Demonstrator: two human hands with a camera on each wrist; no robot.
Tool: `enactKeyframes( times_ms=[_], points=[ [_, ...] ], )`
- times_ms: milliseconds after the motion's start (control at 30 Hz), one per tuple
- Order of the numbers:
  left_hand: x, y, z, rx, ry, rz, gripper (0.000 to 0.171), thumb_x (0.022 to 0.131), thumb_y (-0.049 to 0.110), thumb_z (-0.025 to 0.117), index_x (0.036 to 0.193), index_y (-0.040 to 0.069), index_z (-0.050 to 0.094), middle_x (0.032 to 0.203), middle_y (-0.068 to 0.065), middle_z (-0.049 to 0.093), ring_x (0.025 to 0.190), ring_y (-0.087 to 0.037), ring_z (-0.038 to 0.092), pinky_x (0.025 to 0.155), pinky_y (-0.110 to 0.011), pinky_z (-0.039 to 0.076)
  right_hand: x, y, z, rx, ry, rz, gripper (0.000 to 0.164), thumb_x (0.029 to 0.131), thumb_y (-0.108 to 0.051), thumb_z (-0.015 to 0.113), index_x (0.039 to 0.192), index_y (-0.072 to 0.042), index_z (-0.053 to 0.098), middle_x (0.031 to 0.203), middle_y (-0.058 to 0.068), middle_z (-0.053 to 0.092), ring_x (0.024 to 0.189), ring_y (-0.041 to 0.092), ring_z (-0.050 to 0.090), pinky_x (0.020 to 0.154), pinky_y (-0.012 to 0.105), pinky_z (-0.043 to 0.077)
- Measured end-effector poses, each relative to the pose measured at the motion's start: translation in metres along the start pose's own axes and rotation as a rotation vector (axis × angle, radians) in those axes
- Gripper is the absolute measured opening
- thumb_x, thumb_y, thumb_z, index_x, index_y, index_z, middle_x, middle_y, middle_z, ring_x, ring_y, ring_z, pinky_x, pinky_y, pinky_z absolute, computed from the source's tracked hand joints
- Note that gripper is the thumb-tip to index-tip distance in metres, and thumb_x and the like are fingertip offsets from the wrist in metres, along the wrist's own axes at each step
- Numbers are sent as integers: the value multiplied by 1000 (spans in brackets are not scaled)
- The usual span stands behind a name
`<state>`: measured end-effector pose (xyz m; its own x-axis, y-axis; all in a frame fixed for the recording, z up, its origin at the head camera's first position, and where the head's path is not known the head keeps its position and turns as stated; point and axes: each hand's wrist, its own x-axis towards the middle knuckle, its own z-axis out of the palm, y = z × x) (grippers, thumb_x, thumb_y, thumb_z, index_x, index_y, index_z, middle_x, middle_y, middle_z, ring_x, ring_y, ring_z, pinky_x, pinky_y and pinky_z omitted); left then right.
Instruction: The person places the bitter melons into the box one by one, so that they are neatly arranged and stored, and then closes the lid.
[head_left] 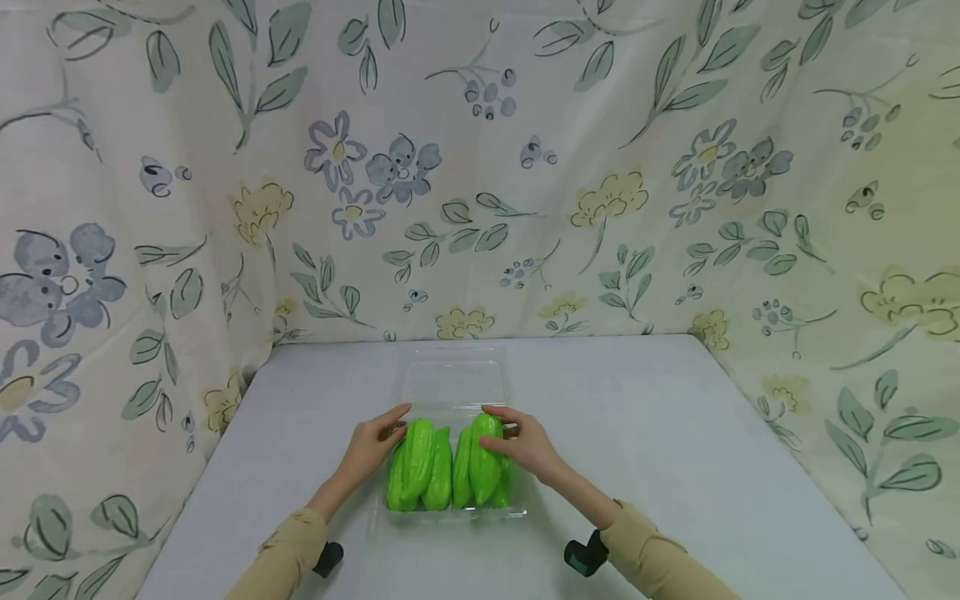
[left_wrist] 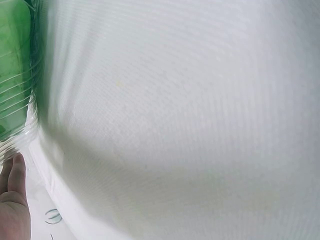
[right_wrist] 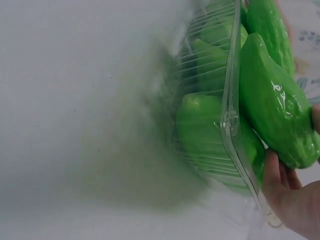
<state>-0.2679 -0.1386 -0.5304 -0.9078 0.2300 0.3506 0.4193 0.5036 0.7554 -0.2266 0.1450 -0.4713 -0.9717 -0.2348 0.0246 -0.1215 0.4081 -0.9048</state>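
Several glossy green bitter melons (head_left: 417, 462) lie in a clear plastic box (head_left: 491, 514) on the table. My right hand (head_left: 527, 442) grips one bitter melon (head_left: 486, 471) at its far end, on top of the right-hand group. In the right wrist view, fingers (right_wrist: 272, 175) sit under this melon (right_wrist: 280, 107), partly above the box rim. My left hand (head_left: 375, 444) is at the box's left side, beside the left-hand melons. In the left wrist view its fingers (left_wrist: 17, 172), fairly straight, are near the box's outer corner; whether they touch it is unclear.
The box's clear lid (head_left: 450, 379) lies folded back toward the far side. A white cloth covers the table (head_left: 637, 450). Floral curtain (head_left: 480, 167) hangs behind the table and along both sides. A dark wrist-worn device (head_left: 587, 556) shows at the right sleeve.
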Motion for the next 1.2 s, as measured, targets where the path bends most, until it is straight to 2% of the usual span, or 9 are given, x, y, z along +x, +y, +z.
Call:
enactKeyframes(
  times_ms=[200, 400, 633, 867, 1200],
  points=[
    [1, 3, -1, -6, -5, 2, 42, 89, 4, 64, 130, 4, 57, 128, -15, 61, 101, -28, 68, 82, -36, 57, -1, -1, 4, -66, 36, -55, 52, 85, -25, 72, 132, -12, 56, 128, 16, 59, 92, 24, 62, 64, 23, 52],
    [1, 2, 0, 5, -3, 12, 42, 89, 3, 64, 130, 4, 57, 128, -15, 61, 100, -28, 68, 81, -35, 57, 0, 0, 9, -119, 80, -65, 51, 84, -26, 72, 131, -10, 57, 121, 16, 62, 95, 27, 62, 64, 23, 52],
    [1, 2, 1, 7, 3, 21, 42, 88, 3, 64, 129, 4, 58, 125, -15, 63, 98, -27, 68, 79, -34, 57, 1, 1, 13, -122, 115, -70, 49, 84, -25, 73, 129, -11, 59, 118, 14, 64, 93, 26, 63, 62, 19, 51],
    [1, 3, 0, 10, 0, 12, 42, 88, 3, 64, 130, 3, 57, 126, -16, 62, 99, -28, 68, 78, -29, 57, 2, -1, 14, -154, 105, -77, 50, 85, -27, 71, 130, -9, 58, 114, 16, 65, 90, 25, 64, 61, 19, 52],
    [0, 2, -1, 7, 6, 30, 42, 88, 1, 64, 129, 2, 57, 127, -17, 60, 99, -30, 68, 81, -38, 57, 5, -14, 18, -232, 88, -97, 50, 86, -26, 69, 128, -2, 58, 114, 21, 63, 81, 23, 62, 56, 21, 49]
  ],
)
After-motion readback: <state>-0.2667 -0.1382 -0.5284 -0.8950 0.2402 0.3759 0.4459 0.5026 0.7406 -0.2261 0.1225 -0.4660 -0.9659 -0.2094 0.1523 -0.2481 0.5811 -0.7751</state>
